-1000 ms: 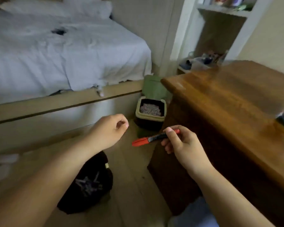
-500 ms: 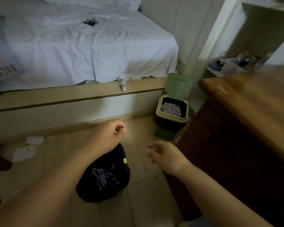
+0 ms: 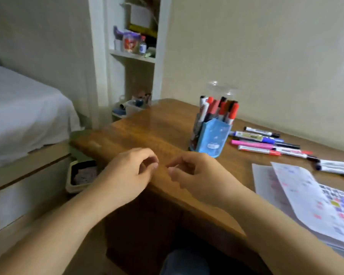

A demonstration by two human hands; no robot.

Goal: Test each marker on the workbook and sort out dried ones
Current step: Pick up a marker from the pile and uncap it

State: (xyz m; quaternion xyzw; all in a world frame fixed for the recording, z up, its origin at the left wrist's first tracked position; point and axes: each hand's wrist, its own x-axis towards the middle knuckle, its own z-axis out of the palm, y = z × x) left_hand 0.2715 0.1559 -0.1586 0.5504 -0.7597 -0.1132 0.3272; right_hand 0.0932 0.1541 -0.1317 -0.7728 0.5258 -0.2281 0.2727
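Wooden desk (image 3: pixel 163 124), brown and shiny, with both hands above its near edge. Left hand (image 3: pixel 127 173) with loosely curled fingers, holding nothing. Right hand (image 3: pixel 199 173) the same, loosely curled and empty, thumb near the forefinger. Blue holder (image 3: pixel 211 138) full of markers (image 3: pixel 220 109) upright behind the right hand. More markers in a row (image 3: pixel 266 142) flat on the desk to the right of the holder. Workbook (image 3: pixel 310 197) open at the right edge, near those markers. White bed (image 3: pixel 22 114) on the left, small bin (image 3: pixel 81 175) on the floor beside the desk.
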